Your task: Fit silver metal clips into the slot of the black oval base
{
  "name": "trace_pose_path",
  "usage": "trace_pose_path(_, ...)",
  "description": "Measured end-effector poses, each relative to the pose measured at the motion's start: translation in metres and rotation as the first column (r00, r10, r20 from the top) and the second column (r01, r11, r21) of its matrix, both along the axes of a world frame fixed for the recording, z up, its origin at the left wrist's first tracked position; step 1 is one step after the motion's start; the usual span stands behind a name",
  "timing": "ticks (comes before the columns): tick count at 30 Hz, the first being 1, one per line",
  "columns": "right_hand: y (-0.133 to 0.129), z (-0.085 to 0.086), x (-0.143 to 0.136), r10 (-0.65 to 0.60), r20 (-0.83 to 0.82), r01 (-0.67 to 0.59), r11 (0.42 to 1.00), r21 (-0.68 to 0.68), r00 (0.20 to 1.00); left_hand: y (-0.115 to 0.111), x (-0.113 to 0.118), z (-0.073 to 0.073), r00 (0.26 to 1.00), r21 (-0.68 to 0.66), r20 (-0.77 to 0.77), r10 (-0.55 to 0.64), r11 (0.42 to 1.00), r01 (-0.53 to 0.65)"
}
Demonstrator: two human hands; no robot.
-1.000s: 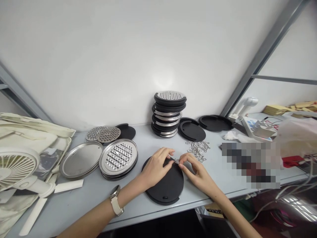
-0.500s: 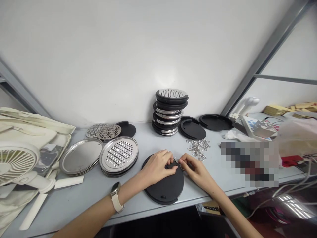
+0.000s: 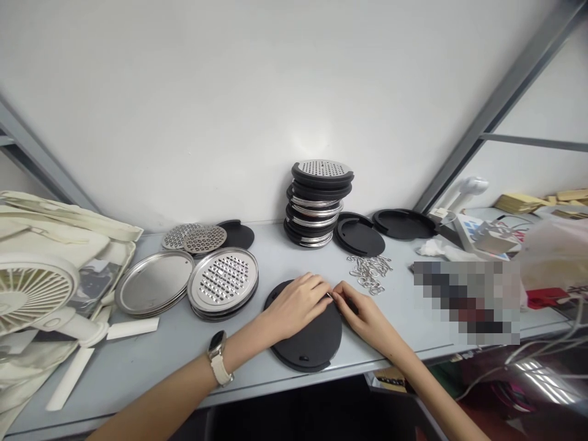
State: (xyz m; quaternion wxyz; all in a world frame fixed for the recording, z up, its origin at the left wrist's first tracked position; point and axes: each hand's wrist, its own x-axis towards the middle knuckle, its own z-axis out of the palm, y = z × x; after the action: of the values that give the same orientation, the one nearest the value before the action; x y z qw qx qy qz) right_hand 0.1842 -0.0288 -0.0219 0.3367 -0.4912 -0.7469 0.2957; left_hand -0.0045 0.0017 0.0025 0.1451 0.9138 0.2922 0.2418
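Observation:
A round black disc [image 3: 316, 343] lies near the table's front edge, with a small slot close to its near rim. Over its far part reaches my left hand [image 3: 297, 304], palm down, fingertips closed at the disc's far right edge. My right hand [image 3: 361, 312] meets them there, thumb and forefinger pinched together. Between the fingertips a tiny bright bit of metal wire [image 3: 329, 295] shows; the fingers cover most of it. Beyond my right hand lies a loose heap of wire hooks [image 3: 371, 271].
Grater plates [image 3: 223, 280] and plain metal discs [image 3: 154, 283] lie left. A tall stack of black holders and graters [image 3: 319, 205] stands by the wall. More black holders [image 3: 361, 237] lie beside it. A white fan [image 3: 39, 294] is far left, a white plastic bag [image 3: 555, 251] right.
My left fingers have stretched forward and closed nearer to my right fingertips, hiding most of the wire. The view has shifted slightly.

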Motion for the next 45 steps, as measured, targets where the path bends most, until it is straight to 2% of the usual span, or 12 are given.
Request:
trace_pose_path(8, -0.0022, 0.0007, -0.0015, -0.041, 0.000, 0.041, 0.998, 0.051, 0.999, 0.0022, -0.0036, -0.0062, 0.997, -0.018, 0.043, 0.058, 0.998, -0.057)
trace_pose_path(15, -0.0030, 0.0025, -0.0023, -0.046, 0.043, 0.044, 0.998, 0.053, 0.998, 0.0028, -0.0027, -0.0081, 0.993, 0.018, 0.033, 0.116, 0.993, -0.116)
trace_pose_path(19, -0.0023, 0.0012, -0.0012, -0.042, 0.069, 0.039, 0.998, 0.048, 0.997, 0.0003, -0.0015, -0.0047, 0.995, 0.031, 0.033, 0.091, 0.995, -0.092)
trace_pose_path(24, -0.0018, -0.0002, 0.0013, -0.033, 0.106, 0.028, 0.998, 0.049, 0.994, -0.0024, -0.0013, -0.0009, 1.000, 0.022, 0.019, -0.016, 1.000, 0.016)
trace_pose_path(36, -0.0004, -0.0017, 0.0021, -0.013, 0.118, 0.014, 1.000, -0.003, 0.993, 0.0009, -0.0012, -0.0061, 0.998, -0.043, 0.054, 0.024, 0.999, -0.021)
trace_pose_path(45, 0.0002, -0.0025, 0.0026, 0.009, 0.104, -0.008, 1.000, -0.013, 0.995, 0.0025, -0.0025, -0.0052, 0.995, -0.108, 0.102, -0.020, 0.994, 0.031)
